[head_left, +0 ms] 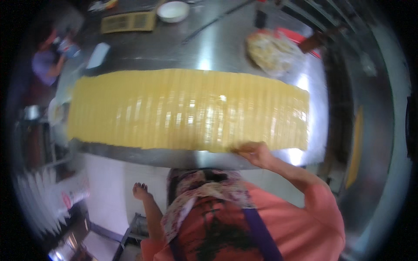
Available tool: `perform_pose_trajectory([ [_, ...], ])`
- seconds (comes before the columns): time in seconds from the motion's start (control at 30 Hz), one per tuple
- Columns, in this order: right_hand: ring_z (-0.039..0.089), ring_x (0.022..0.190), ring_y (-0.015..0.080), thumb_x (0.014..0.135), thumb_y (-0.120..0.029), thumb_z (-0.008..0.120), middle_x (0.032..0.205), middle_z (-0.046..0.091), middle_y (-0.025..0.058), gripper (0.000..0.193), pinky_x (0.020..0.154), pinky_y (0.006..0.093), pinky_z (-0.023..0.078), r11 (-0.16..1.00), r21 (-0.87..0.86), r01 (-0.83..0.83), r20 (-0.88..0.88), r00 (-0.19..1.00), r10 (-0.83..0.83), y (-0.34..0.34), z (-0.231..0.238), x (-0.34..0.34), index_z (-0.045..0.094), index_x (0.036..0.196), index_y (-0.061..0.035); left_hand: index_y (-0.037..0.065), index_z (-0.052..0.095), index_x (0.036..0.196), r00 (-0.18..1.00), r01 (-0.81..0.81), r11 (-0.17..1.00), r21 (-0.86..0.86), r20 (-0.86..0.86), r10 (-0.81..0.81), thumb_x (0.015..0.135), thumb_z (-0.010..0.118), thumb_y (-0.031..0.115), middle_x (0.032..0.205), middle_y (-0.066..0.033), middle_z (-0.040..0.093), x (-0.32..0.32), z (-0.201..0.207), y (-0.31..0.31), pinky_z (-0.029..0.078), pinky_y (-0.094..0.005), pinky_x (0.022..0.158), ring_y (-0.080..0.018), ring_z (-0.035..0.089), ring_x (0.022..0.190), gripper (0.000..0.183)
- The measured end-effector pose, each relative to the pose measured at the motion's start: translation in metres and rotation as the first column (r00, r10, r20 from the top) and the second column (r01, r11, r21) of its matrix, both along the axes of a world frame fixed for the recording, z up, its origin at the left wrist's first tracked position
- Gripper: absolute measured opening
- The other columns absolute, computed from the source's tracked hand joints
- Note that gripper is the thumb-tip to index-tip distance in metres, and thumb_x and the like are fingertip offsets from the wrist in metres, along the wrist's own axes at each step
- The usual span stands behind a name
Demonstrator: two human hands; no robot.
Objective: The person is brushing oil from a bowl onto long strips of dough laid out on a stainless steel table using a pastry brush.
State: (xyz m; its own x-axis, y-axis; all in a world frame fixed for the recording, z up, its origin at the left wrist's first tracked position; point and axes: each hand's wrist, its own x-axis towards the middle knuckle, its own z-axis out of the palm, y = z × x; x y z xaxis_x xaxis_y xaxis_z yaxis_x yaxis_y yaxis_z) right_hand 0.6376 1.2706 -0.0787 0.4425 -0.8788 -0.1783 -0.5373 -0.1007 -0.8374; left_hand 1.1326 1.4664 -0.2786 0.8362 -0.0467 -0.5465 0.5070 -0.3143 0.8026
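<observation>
A long, glossy yellow dough sheet (183, 108) with crosswise stripes lies flat across the steel table (217, 56). My right hand (254, 153) is at its near edge, right of the middle. Its fingers are closed together, and a blurred brownish shape shows at their tips; I cannot make out what they hold. Lower left, my left hand (140, 190) hangs away from the table beside my body. Its fingers are loosely bent and a little apart, with nothing in them.
Far right on the table sits a clear bag of pale pieces (272, 52) beside a red tray (291, 35). A white bowl (173, 11) and a yellowish rectangular frame (128, 22) stand at the far left. Another person (45, 65) holds a bottle beyond the left end.
</observation>
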Motion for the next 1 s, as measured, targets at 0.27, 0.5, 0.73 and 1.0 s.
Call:
perform_pose_trajectory([
  [0.27, 0.062, 0.083, 0.0195, 0.079, -0.003, 0.060, 0.087, 0.067, 0.0122, 0.012, 0.077, 0.0303, 0.048, 0.868, -0.201, 0.455, -0.011, 0.885, -0.466, -0.079, -0.018, -0.053, 0.067, 0.085, 0.0041, -0.003, 0.057, 0.099, 0.924, 0.058, 0.981, -0.185, 0.381, 0.017, 0.081, 0.059, 0.009, 0.075, -0.0071, 0.057, 0.097, 0.109, -0.137, 0.044, -0.0236, 0.046, -0.0123, 0.051, 0.054, 0.021],
  [0.5, 0.059, 0.073, 0.0147, 0.083, -0.001, 0.061, 0.077, 0.064, 0.0108, 0.008, 0.071, 0.0273, 0.048, 0.796, -0.357, 0.489, -0.073, 0.835, -0.546, -0.070, -0.071, -0.054, 0.064, 0.081, 0.0060, 0.000, 0.058, 0.089, 0.942, 0.171, 0.893, -0.417, 0.335, -0.024, 0.084, 0.058, 0.014, 0.068, -0.0061, 0.057, 0.243, 0.139, -0.249, 0.043, -0.0249, 0.044, -0.0121, 0.052, 0.052, 0.015],
  [0.73, 0.062, 0.074, 0.0200, 0.078, -0.008, 0.064, 0.082, 0.066, 0.0130, 0.010, 0.071, 0.0315, 0.049, 0.665, -0.379, 0.643, -0.055, 0.702, -0.710, -0.067, 0.021, 0.050, 0.067, 0.080, 0.0017, 0.002, 0.058, 0.088, 0.807, 0.491, 0.850, -0.190, 0.468, -0.361, 0.085, 0.058, 0.021, 0.079, -0.0077, 0.059, 0.428, 0.083, -0.335, 0.047, -0.0288, 0.058, -0.0172, 0.057, 0.067, 0.019],
  [1.0, 0.060, 0.073, 0.0098, 0.079, -0.008, 0.068, 0.079, 0.067, 0.0075, 0.013, 0.066, 0.0249, 0.048, 0.271, -0.560, 0.783, 0.008, 0.332, -0.943, -0.043, 0.070, 0.071, 0.067, 0.086, 0.0034, -0.005, 0.054, 0.109, 0.000, 0.469, 0.407, 0.784, 0.461, -0.887, 0.086, 0.055, 0.019, 0.093, -0.0138, 0.062, 0.507, 0.098, -0.369, 0.049, -0.0337, 0.066, -0.0220, 0.059, 0.081, 0.034],
])
